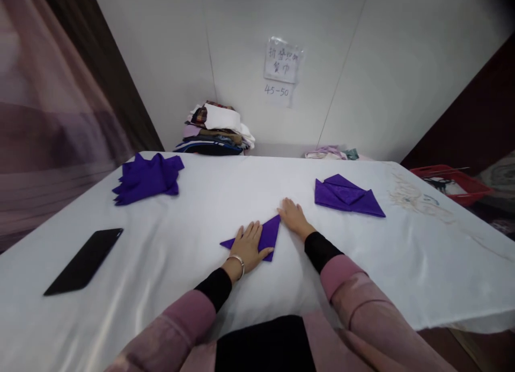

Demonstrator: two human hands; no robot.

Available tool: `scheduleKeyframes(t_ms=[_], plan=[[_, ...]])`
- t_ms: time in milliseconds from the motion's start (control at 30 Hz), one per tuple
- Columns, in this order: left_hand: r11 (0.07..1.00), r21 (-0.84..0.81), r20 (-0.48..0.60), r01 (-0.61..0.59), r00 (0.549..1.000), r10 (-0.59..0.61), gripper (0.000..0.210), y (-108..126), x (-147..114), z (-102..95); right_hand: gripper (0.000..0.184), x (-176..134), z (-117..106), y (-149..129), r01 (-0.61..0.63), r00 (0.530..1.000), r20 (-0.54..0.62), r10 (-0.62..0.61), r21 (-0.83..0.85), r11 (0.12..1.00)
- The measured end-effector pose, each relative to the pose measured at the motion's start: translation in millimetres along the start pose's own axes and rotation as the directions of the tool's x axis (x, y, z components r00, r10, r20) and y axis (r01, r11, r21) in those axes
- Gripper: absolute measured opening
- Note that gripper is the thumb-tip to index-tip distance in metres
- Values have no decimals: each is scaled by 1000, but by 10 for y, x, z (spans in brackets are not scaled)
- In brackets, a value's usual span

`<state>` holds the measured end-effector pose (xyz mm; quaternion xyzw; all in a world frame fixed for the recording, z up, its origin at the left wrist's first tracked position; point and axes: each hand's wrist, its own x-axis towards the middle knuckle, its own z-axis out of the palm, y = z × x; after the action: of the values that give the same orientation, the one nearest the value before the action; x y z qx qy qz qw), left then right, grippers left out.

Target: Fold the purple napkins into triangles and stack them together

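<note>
A purple cloth napkin [270, 233], folded into a pointed shape, lies on the white-covered table in front of me. My left hand [248, 248] rests flat across its middle, fingers stretched out and thumb spread toward the right edge, hiding part of the cloth. At the napkin's upper right tip, my right hand [293, 217] lies low on the table with its fingers extended; its near edge touches or nearly touches that tip. Farther right sits another folded purple napkin [346, 195], with layered flaps. A loose stack of purple napkins [149, 178] is at the far left.
A dark flat slab, perhaps a tray or tablet [84, 262], lies on the white tablecloth [181, 222] at left. Piled clothes [219, 128] and some pale cloth [328, 153] are at the back edge. A red basket [462, 184] stands beyond the right edge. Handwritten signs [282, 61] hang on the wall.
</note>
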<state>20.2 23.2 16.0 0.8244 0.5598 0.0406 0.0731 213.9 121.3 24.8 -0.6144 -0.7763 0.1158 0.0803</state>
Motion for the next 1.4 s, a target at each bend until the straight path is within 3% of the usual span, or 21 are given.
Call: scheduleKeyframes(t_ms=[67,133,233,300,433,567,767,1167,1400], plan=[[1000,-14,3,3,1000,-3,78,11,-3,-12,59,-42,-57,-90,-15,999,-48,17,24,1000],[1000,-30,2,1,1000,-1,78,13,-1,-10,59,-137,-66,-275,121,990,-84,-117,37,992],[999,-51,-14,-8,1000,7,80,5,3,13,61,-294,23,-586,384,923,-62,-380,59,922],[998,-57,-37,-18,999,16,81,-2,4,28,63,-342,110,-700,448,894,-7,-449,84,890],[998,-57,-29,-8,1000,7,83,-7,2,40,67,-267,213,-628,381,920,72,-386,81,921],[999,-41,-16,-5,1000,5,81,4,6,46,65,-154,214,-476,315,947,59,-317,41,948],[999,-36,-38,9,999,-10,83,7,-59,40,67,-145,238,-450,309,949,58,-309,9,951],[979,1,-46,202,978,-202,78,-351,-745,-12,67,-138,289,-414,321,943,89,-319,-9,947],[935,33,-63,354,934,-352,73,-554,-969,-79,65,-142,283,-414,323,942,100,-319,-19,946]])
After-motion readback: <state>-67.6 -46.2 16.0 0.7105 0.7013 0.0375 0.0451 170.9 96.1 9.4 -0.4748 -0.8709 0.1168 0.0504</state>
